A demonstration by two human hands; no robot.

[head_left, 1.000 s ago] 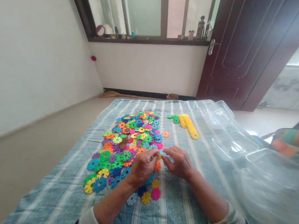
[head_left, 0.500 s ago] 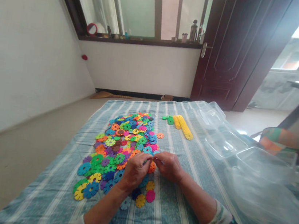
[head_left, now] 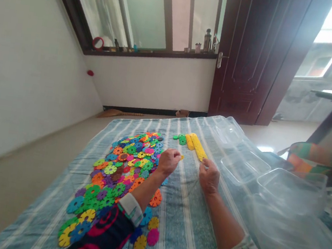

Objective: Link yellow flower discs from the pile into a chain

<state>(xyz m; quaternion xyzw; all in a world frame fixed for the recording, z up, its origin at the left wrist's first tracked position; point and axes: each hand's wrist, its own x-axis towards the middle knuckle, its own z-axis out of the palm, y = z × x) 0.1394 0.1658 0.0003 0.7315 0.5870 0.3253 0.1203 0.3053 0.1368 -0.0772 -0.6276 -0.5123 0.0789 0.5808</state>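
My left hand [head_left: 168, 162] is closed in a pinch on a small yellow notched disc [head_left: 182, 157], above the right edge of the loose disc pile. My right hand [head_left: 209, 177] has its fingertips closed on the near end of a long row of overlapping yellow discs [head_left: 197, 146], which lies slanted on the cloth. A shorter yellow row [head_left: 189, 142] lies against its left side, with a few green discs [head_left: 182, 140] left of that. Many-coloured notched discs [head_left: 122, 167] spread in a wide heap under and left of my left arm.
A blue-green striped cloth [head_left: 184, 229] covers the surface. Clear plastic boxes [head_left: 245, 167] stand along the right side, with crumpled clear plastic [head_left: 289, 234] nearer. Beyond the far edge are a wall and a dark red door [head_left: 245, 57].
My hands have parted from over the pile. The right has moved right and taken hold of the yellow row's end; the left has moved away from me with a yellow disc.
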